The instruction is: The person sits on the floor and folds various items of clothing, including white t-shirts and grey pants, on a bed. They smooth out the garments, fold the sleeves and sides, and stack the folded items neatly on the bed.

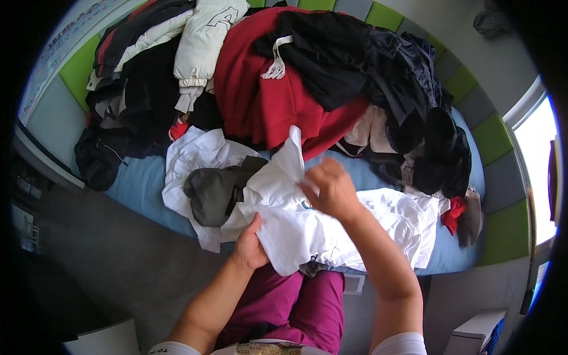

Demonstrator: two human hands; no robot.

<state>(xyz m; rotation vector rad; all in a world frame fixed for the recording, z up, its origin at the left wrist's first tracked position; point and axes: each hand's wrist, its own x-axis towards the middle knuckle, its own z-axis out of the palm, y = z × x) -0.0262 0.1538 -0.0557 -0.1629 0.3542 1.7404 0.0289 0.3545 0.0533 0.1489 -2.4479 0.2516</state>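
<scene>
A white garment with a small round emblem [284,182] lies spread along the front edge of the bed, partly lifted near its middle. My left hand [254,246] holds a lower flap of the white cloth between thumb and fingers. Above the emblem is my right hand [330,186], slightly blurred, at the raised white flap; whether its fingers grip the cloth is unclear. Left of the raised part, a dark grey piece of clothing [212,195] rests on more white fabric [188,155].
Behind lie a red garment [284,106], black clothes [328,57] and a white padded jacket sleeve [197,53]. Blue bedding [146,186] shows beneath. Green and grey padded panels [492,137] line the bed. A white cabinet [477,333] stands lower right.
</scene>
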